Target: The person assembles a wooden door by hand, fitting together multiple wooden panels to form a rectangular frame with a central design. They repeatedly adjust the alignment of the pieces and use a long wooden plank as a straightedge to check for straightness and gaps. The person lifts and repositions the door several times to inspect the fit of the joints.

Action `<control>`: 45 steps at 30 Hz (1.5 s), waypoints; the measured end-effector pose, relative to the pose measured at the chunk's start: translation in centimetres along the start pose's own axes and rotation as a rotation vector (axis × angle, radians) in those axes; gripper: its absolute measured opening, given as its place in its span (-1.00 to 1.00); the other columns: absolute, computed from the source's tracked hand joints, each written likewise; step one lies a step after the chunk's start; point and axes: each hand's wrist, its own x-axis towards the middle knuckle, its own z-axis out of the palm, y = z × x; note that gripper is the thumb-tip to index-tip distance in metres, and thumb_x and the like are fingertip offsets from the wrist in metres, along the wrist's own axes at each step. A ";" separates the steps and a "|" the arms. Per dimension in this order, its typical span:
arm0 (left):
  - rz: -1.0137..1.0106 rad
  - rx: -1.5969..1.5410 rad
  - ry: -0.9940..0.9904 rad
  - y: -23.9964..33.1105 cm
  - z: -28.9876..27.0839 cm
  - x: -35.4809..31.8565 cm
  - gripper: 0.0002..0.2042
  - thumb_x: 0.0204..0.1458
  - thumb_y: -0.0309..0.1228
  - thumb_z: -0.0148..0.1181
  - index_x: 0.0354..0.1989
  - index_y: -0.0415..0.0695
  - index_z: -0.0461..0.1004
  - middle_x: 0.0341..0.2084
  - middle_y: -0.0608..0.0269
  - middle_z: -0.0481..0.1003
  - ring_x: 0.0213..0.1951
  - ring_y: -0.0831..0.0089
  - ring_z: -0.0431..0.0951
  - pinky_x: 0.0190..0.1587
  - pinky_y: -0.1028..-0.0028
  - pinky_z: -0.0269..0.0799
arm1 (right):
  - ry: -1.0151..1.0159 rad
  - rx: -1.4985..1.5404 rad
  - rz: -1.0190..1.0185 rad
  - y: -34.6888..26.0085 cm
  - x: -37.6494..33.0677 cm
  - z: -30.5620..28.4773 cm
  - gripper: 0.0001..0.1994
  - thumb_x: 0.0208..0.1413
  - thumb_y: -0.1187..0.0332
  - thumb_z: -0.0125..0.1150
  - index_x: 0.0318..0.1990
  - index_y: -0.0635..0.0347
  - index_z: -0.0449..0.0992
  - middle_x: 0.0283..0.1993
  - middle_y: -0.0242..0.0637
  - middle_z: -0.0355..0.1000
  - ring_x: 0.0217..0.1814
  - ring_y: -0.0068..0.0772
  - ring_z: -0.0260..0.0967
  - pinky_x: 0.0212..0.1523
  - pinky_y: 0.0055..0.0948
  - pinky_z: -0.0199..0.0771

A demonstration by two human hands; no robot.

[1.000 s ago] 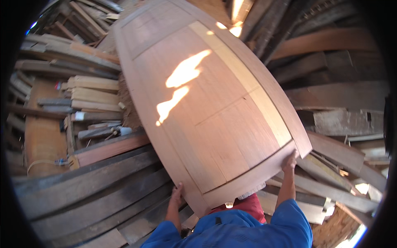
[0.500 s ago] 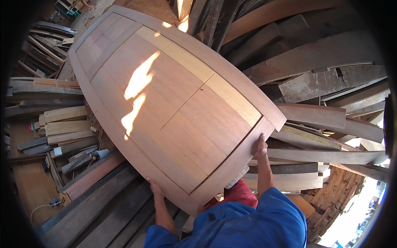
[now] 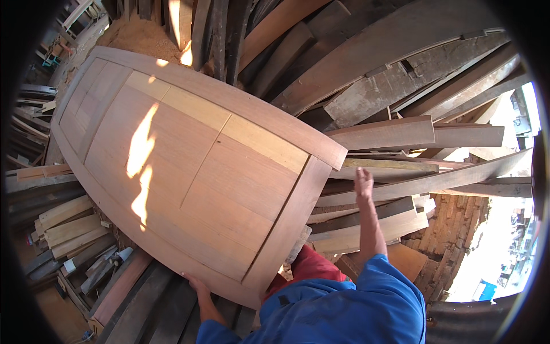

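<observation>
Crowding your door (image 3: 189, 172) on all sides: stacked planks (image 3: 401, 132) | left hand (image 3: 193, 282) fingers clamped on its bottom edge | right hand (image 3: 362, 182) raised clear, fingers apart.

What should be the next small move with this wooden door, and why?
Probably bring the right hand back onto the wooden door edge. Only the left hand grips its lower corner, the right one is off it, and uneven planks lie around.

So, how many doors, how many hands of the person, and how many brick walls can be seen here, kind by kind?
Panelled wooden door: 1
Hands: 2, the left hand under the door's lower corner, the right hand open in the air beside it
Brick wall: 1
Total: 4
</observation>
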 end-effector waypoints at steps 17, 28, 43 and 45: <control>-0.208 0.060 -0.174 3.0 -0.1 -0.9 0.01 0.05 0.49 -0.51 0.46 -0.14 -0.10 0.43 0.07 0.00 0.39 0.01 0.04 0.38 0.02 -0.03 | -0.007 0.424 -0.143 -17.2 11.8 -9.9 -0.36 0.16 -0.01 0.26 0.23 0.20 0.23 0.30 -0.12 0.21 0.36 -0.12 0.14 0.34 -0.05 0.06; -0.076 0.113 -0.041 2.0 0.4 -1.1 0.05 0.07 0.47 -0.43 0.38 -0.37 0.00 0.35 -0.13 0.12 0.31 -0.01 0.20 0.34 0.08 0.09 | -0.116 0.110 -0.029 -3.8 5.6 -5.8 -0.68 0.23 0.03 0.17 -0.39 0.03 0.34 -0.56 -0.54 0.22 -0.60 -0.65 0.16 -0.64 -0.66 0.11; 0.036 0.127 0.090 1.1 -1.2 0.8 -0.03 0.19 0.33 -0.38 0.19 -0.60 0.23 0.18 -0.34 0.30 0.16 -0.07 0.38 0.20 0.16 0.28 | -0.255 -0.062 0.408 8.0 -5.4 8.9 -0.24 0.15 -0.17 0.17 0.15 0.47 0.34 0.08 -0.08 0.42 0.02 -0.16 0.42 0.01 -0.07 0.48; 0.039 0.115 0.092 1.4 -1.8 1.1 -0.03 0.19 0.33 -0.38 0.17 -0.60 0.25 0.17 -0.34 0.32 0.16 -0.08 0.38 0.20 0.16 0.28 | -0.229 -0.072 0.430 9.3 -5.8 8.3 -0.29 0.19 -0.13 0.15 0.16 0.44 0.33 0.10 -0.05 0.41 0.04 -0.14 0.42 0.01 -0.09 0.49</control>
